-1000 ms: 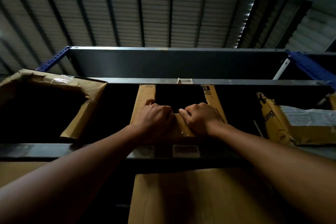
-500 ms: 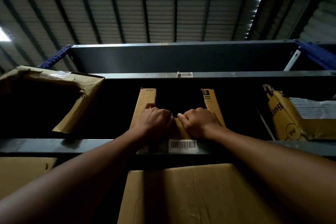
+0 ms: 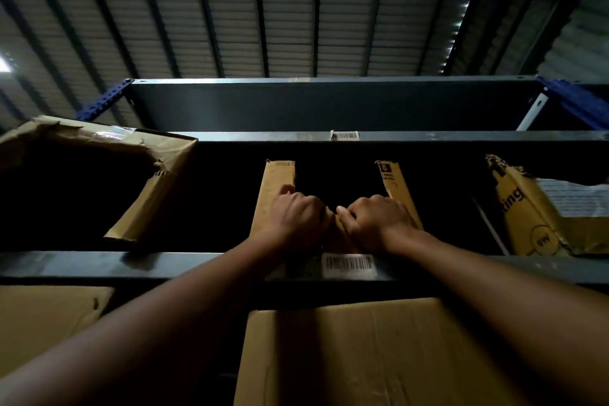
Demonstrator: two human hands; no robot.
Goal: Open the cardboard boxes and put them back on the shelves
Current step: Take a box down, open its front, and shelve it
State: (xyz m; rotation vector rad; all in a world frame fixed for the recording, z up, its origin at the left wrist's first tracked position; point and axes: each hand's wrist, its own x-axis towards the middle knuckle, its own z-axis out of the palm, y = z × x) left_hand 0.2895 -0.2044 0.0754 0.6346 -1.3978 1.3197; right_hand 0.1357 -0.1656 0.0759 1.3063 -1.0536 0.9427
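Dark gaps open at nine and three o'clock of the middle box [image 3: 275,181]; torn box [image 3: 148,208] and yellow box [image 3: 527,217] close them off.

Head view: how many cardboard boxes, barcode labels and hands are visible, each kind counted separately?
Cardboard boxes: 5
Barcode labels: 2
Hands: 2
Total: 9

Warehouse: steel shelving [image 3: 99,265], cardboard boxes [image 3: 362,356], corrugated roof [image 3: 290,26].

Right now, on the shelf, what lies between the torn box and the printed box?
In the head view, the open middle box, its front edge gripped by the left hand and right hand.
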